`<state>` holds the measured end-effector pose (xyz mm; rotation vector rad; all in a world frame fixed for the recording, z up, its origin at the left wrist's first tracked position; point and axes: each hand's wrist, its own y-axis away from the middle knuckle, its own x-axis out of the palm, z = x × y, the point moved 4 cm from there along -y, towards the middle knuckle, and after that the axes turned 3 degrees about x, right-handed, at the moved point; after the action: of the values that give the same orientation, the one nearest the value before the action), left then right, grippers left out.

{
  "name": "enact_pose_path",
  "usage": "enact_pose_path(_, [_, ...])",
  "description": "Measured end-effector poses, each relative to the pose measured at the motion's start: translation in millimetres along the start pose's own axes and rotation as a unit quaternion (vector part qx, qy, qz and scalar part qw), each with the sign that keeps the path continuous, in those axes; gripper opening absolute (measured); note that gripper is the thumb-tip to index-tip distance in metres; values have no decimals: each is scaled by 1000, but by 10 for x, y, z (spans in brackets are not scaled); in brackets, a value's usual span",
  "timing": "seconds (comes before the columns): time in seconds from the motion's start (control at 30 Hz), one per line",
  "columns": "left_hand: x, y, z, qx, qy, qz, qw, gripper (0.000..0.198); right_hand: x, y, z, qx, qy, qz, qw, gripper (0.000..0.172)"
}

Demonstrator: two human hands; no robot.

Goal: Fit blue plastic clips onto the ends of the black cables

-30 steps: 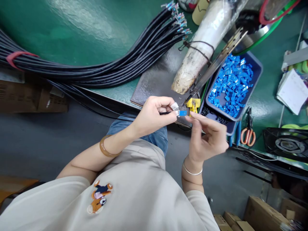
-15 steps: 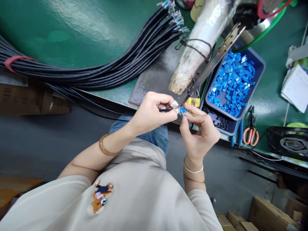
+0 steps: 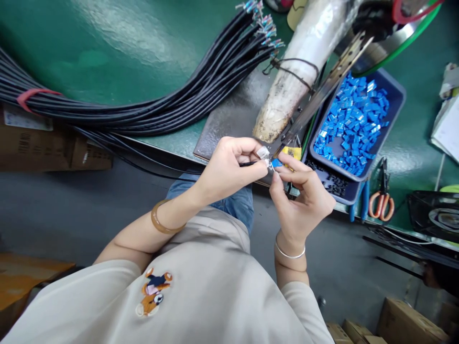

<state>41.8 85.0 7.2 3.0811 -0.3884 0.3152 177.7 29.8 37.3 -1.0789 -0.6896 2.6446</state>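
left hand (image 3: 229, 168) grip: pinching thin black cable (image 3: 248, 164) end | right hand (image 3: 301, 203) grip: nipping small blue plastic connector (image 3: 276, 163) | advice: line both up square (fit looks fiddly), push straight

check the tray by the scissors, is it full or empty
Partly full: small blue parts cover most of the tray floor, leaving one bare patch near the middle.
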Motion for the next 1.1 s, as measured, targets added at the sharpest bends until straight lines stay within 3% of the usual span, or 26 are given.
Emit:
enact_pose_path(0.3, [-14, 8, 20, -41, 9, 20, 999, 7, 28, 37, 5, -9, 0, -3, 1000, 12])
enact_pose_path(1.1, [-23, -12, 27, -70, 41, 37, 996, 7, 25, 17, 38, -21, 7, -3, 1000, 16])
